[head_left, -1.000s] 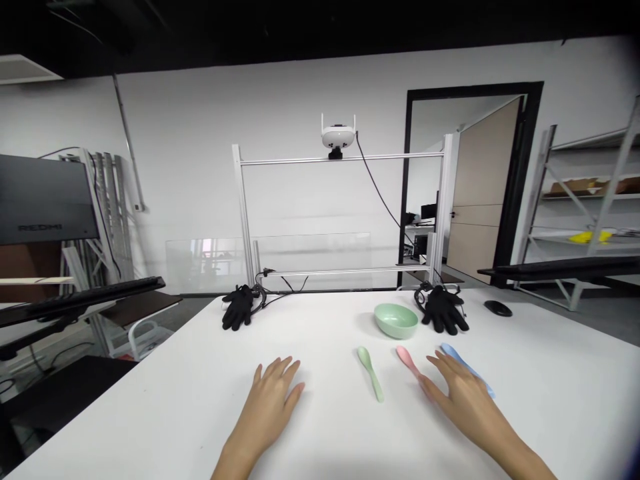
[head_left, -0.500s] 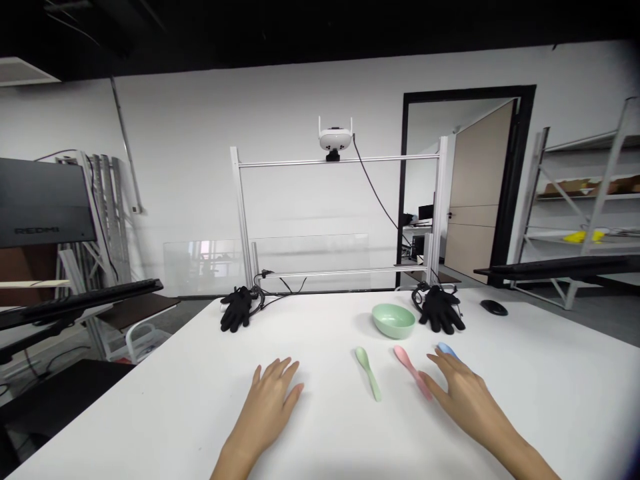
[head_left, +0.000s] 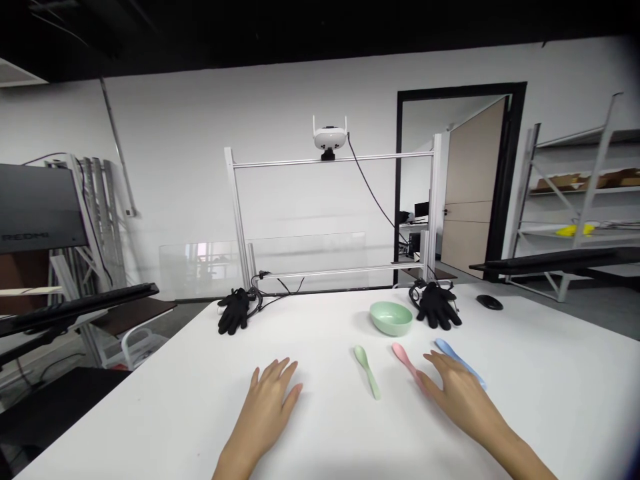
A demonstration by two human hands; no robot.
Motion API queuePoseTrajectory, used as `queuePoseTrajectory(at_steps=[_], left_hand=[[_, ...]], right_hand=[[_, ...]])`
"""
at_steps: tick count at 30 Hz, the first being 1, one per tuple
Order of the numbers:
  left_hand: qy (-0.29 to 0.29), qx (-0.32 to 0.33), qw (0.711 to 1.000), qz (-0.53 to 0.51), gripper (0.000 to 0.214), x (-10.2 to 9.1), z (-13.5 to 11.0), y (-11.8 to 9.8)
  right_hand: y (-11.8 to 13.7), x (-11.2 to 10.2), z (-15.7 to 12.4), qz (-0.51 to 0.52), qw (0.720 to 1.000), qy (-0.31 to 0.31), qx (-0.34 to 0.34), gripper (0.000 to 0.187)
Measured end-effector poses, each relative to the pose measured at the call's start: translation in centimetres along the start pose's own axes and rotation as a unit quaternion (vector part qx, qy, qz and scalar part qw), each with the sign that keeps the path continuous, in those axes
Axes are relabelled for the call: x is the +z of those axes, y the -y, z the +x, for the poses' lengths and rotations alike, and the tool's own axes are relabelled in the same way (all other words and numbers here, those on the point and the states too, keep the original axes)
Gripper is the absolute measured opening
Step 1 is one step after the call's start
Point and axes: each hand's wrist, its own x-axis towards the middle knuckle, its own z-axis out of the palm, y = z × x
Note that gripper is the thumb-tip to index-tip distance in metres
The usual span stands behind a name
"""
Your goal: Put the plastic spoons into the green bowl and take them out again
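My left hand (head_left: 270, 407) rests palm down over the white table (head_left: 165, 407), fingers apart and holding nothing. To its right lies a light green spoon (head_left: 367, 373), bowl end pointing away from me. My right hand (head_left: 457, 393) is spread between a pink spoon (head_left: 406, 360) and a blue spoon (head_left: 460, 360). Its thumb overlaps the pink spoon's handle; whether they touch I cannot tell. The fingers cover part of the view just left of the blue spoon. Behind the spoons stands a green bowl (head_left: 391, 320), upright, with nothing visible inside.
A black glove (head_left: 234, 311) lies at the far left of the table, and another black glove (head_left: 437, 307) beside the bowl. A black mouse (head_left: 489, 303) sits at the far right. A metal frame (head_left: 235, 200) carrying a white device (head_left: 330, 138) rises at the back.
My right hand has shifted slightly toward me, uncovering more of the blue spoon. The left hand looks nearly still. The whole view has turned a little to the right.
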Motion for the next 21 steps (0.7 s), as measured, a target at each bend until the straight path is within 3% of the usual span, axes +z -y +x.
queuePoseTrajectory(at_steps=[17, 21], left_hand=[[-0.002, 0.000, 1.000, 0.004, 0.053, -0.1, -0.2, 0.1], [0.000, 0.002, 1.000, 0.010, 0.053, 0.0, -0.1, 0.1]], right_hand=[[1.4, -1.2, 0.2, 0.033, 0.999, 0.008, -0.001, 0.055], [2.5, -1.5, 1.0, 0.015, 0.999, 0.029, 0.029, 0.056]])
